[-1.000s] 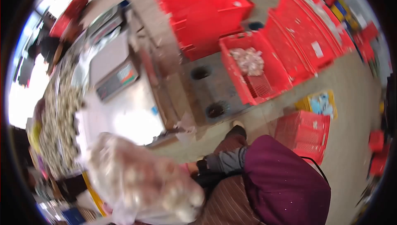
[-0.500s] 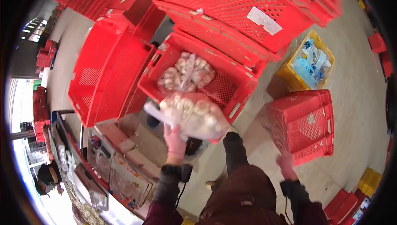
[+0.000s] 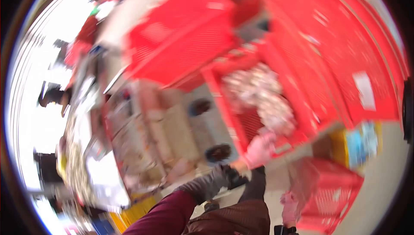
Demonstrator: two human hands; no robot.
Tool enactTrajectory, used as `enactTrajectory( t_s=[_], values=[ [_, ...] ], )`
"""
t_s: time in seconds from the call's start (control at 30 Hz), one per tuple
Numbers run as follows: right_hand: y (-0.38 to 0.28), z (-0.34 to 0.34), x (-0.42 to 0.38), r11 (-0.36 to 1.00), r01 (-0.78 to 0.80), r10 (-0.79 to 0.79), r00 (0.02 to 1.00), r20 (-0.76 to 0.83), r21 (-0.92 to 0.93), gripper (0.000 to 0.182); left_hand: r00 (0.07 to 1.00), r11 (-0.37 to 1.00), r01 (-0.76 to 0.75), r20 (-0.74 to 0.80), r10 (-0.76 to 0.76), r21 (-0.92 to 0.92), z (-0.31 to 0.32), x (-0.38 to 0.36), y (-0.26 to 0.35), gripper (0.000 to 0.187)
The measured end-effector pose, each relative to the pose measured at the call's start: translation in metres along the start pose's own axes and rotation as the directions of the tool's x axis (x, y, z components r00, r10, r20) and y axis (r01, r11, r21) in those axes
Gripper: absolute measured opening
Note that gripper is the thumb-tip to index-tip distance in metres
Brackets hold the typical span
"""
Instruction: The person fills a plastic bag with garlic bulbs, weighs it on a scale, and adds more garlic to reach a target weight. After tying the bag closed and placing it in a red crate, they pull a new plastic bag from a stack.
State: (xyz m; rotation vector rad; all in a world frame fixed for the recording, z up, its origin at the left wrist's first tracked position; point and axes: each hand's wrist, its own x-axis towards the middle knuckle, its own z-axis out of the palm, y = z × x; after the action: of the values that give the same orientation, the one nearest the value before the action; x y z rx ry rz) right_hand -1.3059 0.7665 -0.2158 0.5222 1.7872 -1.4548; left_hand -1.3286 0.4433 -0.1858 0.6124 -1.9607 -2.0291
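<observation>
My left hand, in a pink glove, reaches over the near end of an open red crate. Its fingers are at the near end of a clear bag of garlic bulbs lying inside; motion blur hides whether they still grip it. Another bag of garlic lies farther back in the same crate. Low on the right, my right hand, also pink-gloved, hangs beside an upturned red crate. Its fingers are smeared, and nothing shows in it.
Large red crates stand at the left, and more rise behind and to the right. A yellow crate holds blue and clear plastic. On the left is a cluttered bench. A person is at the far left.
The view has swung left and blurred. The bag my left hand held above the crate's near edge now lies inside it, alongside the other bag. My right hand stays low by the upturned crate.
</observation>
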Motion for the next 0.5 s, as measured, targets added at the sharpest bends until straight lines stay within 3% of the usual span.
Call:
enactTrajectory(
  t_s=[0.03,0.07,0.13,0.2,0.23,0.27,0.33,0.4,0.47,0.5],
  values=[
    [-0.027,0.036,0.018,0.984,0.17,-0.177,0.953,0.244,0.05,0.009,0.999,0.989,-0.034,0.028,0.03,0.147,-0.032,-0.046,0.055,0.021],
    [-0.059,0.089,0.018,0.978,0.206,-0.197,0.903,0.383,0.018,0.009,1.0,0.953,-0.022,0.025,0.015,0.302,-0.065,-0.097,0.082,0.016],
    [-0.119,0.206,-0.028,0.928,0.37,-0.34,0.798,0.498,0.042,0.012,0.986,0.924,0.047,-0.164,0.017,0.379,-0.129,-0.207,0.136,0.015],
    [-0.145,0.307,-0.11,0.877,0.48,-0.369,0.62,0.692,0.038,0.013,0.877,0.78,0.03,-0.39,0.279,0.625,-0.198,-0.327,0.173,0.017],
    [-0.145,0.348,-0.162,0.844,0.535,-0.376,0.525,0.764,0.048,0.013,0.812,0.679,0.173,-0.494,0.311,0.713,-0.233,-0.392,0.188,0.02],
    [-0.139,0.387,-0.22,0.828,0.559,-0.375,0.479,0.794,0.054,0.013,0.748,0.568,0.324,-0.572,0.335,0.756,-0.267,-0.46,0.198,0.022],
    [-0.107,0.45,-0.328,0.797,0.601,-0.318,0.334,0.887,0.06,0.013,0.408,0.621,0.554,-0.831,0.379,0.555,-0.319,-0.577,0.192,0.022],
    [-0.056,0.504,-0.421,0.706,0.707,-0.273,0.208,0.939,0.048,0.012,0.312,0.424,0.745,-0.831,0.46,0.514,-0.371,-0.685,0.182,0.025],
    [0.017,0.559,-0.474,0.68,0.72,-0.226,0.023,0.974,0.141,0.012,0.352,0.344,0.764,-0.8,0.487,0.546,-0.415,-0.764,0.171,0.029],
    [0.045,0.581,-0.508,0.591,0.791,-0.199,-0.046,0.979,0.157,0.013,0.342,0.339,0.759,-0.783,0.52,0.556,-0.433,-0.79,0.169,0.026]
  ],
)
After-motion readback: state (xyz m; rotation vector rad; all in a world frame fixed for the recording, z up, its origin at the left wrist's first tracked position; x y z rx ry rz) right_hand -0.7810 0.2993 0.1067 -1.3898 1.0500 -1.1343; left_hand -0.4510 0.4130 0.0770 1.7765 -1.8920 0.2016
